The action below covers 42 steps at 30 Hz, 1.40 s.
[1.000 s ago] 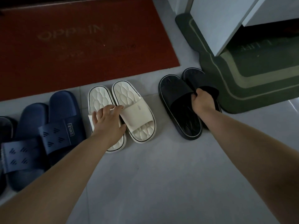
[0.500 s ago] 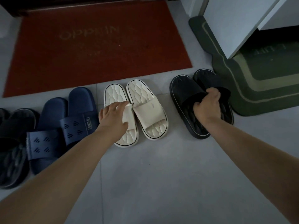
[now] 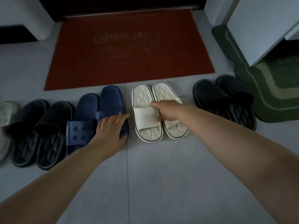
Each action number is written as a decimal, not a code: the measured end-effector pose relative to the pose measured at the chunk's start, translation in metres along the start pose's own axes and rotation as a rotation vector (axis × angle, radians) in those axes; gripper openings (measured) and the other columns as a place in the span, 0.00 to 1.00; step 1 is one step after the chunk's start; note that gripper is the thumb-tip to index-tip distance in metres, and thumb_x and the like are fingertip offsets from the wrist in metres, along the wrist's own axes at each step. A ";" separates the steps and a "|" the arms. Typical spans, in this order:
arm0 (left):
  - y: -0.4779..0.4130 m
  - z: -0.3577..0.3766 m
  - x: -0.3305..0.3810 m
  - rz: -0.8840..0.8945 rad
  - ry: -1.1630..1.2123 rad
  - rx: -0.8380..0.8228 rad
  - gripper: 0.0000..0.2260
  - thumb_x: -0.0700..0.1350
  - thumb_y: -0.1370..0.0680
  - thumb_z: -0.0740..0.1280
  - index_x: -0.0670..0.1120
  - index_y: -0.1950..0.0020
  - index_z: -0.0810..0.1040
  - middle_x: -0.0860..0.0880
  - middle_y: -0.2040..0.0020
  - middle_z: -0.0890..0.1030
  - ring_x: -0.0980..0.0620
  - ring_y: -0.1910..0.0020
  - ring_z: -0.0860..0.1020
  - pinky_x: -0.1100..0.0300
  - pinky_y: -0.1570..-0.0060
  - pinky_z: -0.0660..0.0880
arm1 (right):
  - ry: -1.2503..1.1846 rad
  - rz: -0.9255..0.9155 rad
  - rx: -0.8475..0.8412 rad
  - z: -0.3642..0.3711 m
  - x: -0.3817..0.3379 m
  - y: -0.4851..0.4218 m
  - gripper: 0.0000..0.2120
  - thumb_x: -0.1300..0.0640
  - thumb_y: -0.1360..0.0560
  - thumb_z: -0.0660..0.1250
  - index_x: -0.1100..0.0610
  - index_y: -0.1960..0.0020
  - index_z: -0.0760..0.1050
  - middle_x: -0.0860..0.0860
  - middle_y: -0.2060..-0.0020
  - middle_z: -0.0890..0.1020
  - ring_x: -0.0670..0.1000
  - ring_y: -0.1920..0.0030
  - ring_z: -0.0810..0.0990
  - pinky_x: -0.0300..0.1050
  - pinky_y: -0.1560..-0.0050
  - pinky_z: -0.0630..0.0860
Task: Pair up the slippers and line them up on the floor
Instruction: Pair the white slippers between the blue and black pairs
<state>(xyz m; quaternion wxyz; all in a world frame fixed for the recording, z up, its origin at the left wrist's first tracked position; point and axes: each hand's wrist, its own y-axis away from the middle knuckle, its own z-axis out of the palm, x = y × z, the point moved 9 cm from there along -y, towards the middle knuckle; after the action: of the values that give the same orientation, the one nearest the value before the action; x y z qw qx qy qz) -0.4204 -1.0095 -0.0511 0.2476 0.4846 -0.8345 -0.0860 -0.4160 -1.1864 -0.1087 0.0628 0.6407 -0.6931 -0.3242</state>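
Several slipper pairs stand in a row on the grey floor. My left hand lies over the strap of the right navy slipper, thumb hooked on its outer edge; the other navy slipper sits beside it, set slightly nearer to me. My right hand grips the white pair at the straps, thumb under the left white slipper's strap, fingers over the right white slipper. A black pair stands untouched at the right. Another black pair stands at the left.
A pale slipper is cut off at the far left edge. A red doormat lies just behind the row. A green mat and a white cabinet stand at the right, close to the black pair.
My left hand left the white slipper and went to the navy one. My right hand let go of the right black pair and took the white pair. The view swung left.
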 end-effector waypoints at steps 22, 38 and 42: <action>0.035 -0.001 0.000 0.128 0.059 -0.108 0.29 0.48 0.23 0.64 0.54 0.25 0.55 0.52 0.25 0.60 0.48 0.26 0.57 0.52 0.26 0.55 | -0.548 0.283 0.329 -0.010 0.006 0.077 0.20 0.56 0.34 0.76 0.69 0.51 0.76 0.54 0.62 0.75 0.51 0.60 0.74 0.43 0.63 0.68; 0.010 0.067 0.024 0.115 0.106 -0.385 0.31 0.48 0.21 0.61 0.50 0.23 0.47 0.52 0.22 0.50 0.50 0.23 0.52 0.58 0.26 0.52 | -1.344 0.453 0.282 0.058 0.043 0.060 0.17 0.71 0.26 0.61 0.65 0.37 0.67 0.59 0.53 0.78 0.49 0.58 0.80 0.51 0.42 0.76; 0.002 0.080 0.037 0.075 0.237 -0.423 0.31 0.50 0.21 0.60 0.54 0.23 0.47 0.49 0.22 0.51 0.49 0.24 0.57 0.57 0.28 0.58 | -0.567 0.477 0.274 0.048 0.077 0.074 0.21 0.56 0.27 0.68 0.55 0.36 0.72 0.52 0.55 0.73 0.51 0.58 0.73 0.40 0.59 0.69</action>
<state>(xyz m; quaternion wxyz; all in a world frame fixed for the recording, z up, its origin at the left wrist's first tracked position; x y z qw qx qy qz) -0.4770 -1.0478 -0.1074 0.4430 0.3973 -0.7804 -0.1921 -0.5161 -1.2424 -0.1324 -0.1437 0.3494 -0.8492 -0.3691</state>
